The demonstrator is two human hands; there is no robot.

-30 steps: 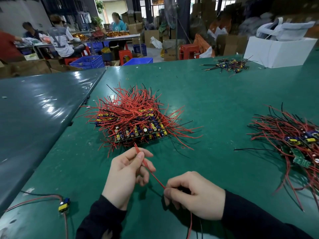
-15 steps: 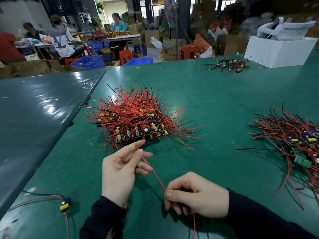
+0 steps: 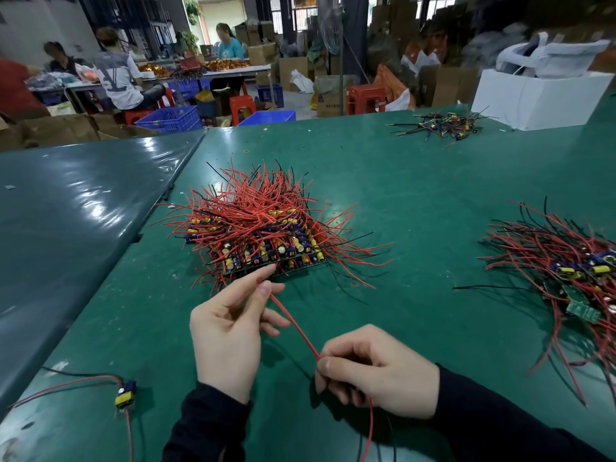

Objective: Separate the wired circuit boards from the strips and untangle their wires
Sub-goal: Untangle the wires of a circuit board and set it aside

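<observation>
Red wire (image 3: 295, 328) taut between 2 grips, left hand (image 3: 230, 328) pinching its tip, right hand (image 3: 376, 375) fingers curled round it

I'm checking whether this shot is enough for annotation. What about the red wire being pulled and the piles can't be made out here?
All in the head view:
- The red wire runs into the right hand, whose curled fingers hide anything held there.
- Its lower end leaves the bottom edge.
- The centre pile: wires bury most boards and strips.
- The right pile is cut by the right edge.
- The far pile is too small.
</observation>
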